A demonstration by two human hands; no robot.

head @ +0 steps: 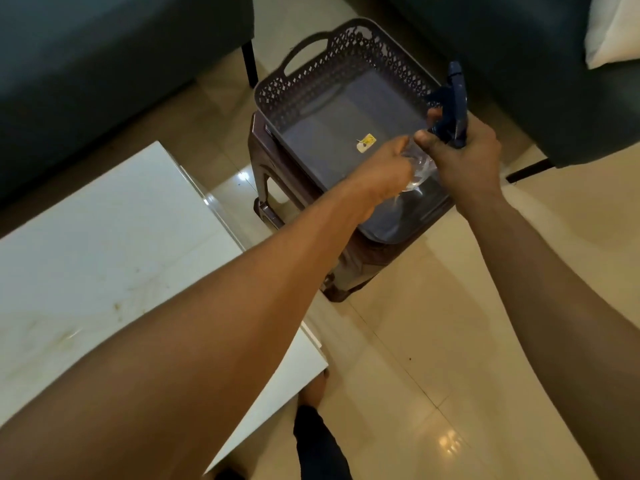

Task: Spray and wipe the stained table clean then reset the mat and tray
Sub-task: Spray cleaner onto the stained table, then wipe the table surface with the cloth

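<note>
Table [104,237], white, stained: down and to the left of both hands, well apart from them, not yet wet.
Tray [346,109], grey, lattice-walled, on a brown stool [277,188]: directly beneath the hands.
Spray bottle [420,168], clear body, dark blue trigger head: held above the tray between both hands.
Right hand [465,157]: curled round the neck below the trigger head.
Left hand [388,164]: fingers wrapped on the clear body.
Handling advice: steady the body, keep the bottle upright, carry the nozzle over the stains before squeezing.
</note>
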